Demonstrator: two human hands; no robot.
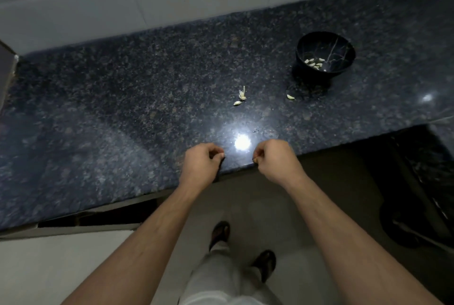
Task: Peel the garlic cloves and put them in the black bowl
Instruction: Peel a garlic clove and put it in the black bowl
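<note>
Both the left hand (202, 161) and right hand (274, 157) hover curled over the counter (98, 108) edge; any held thing is hidden.

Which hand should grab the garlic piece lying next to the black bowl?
Probably the right hand: the loose clove and black bowl lie on its side; the left hand would have to cross over.

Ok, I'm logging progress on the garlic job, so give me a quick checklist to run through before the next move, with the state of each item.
1. Black bowl upright on the counter: ok.
2. Peeled cloves already in the bowl: ok.
3. All garlic off the counter: not ok; a clove by the bowl, another clove and a stem scrap remain.
4. Left hand free: cannot tell; fingers curled, contents hidden.
5. Right hand free: cannot tell; fingertips pinched together.
</note>
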